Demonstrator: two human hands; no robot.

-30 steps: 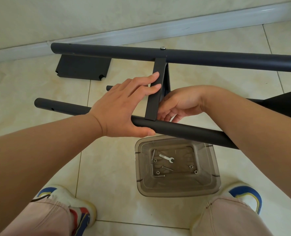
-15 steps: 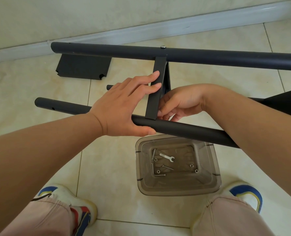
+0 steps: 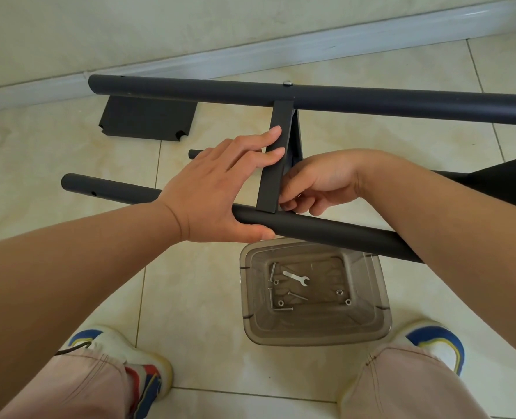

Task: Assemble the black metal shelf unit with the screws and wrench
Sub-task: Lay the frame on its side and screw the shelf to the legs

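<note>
**Hands at the near joint, fastener not yet in**

Your left hand [image 3: 217,189] steadies the frame: thumb hooked under the near tube [image 3: 326,231], straight fingers laid flat against the bracket [image 3: 276,158], so it braces more than it grips. Your right hand [image 3: 317,184] is curled in on the other side of the bracket, its fingertips [image 3: 287,201] bunched right where bracket meets tube. They look pinched on something small, perhaps a nut or a screw end, but the piece itself is hidden, so you cannot tell from here what they hold.

The far tube [image 3: 371,102] already carries a screw head [image 3: 287,83] above the bracket's top end, so that joint looks started. The step in hand is most likely the matching joint at the near tube.

The wrench [image 3: 296,278] lies untouched in the clear bin [image 3: 368,331] just below the near tube, between your shoes, with loose screws [image 3: 282,309] and nuts [image 3: 348,302] around it. A spare plate [image 3: 147,119] lies on the floor beyond the far tube.

Next you will probably need the holes kept lined up while the thread catches by finger. Only then free one hand for the wrench, and keep the other bracing so the bracket does not slip off line.
</note>
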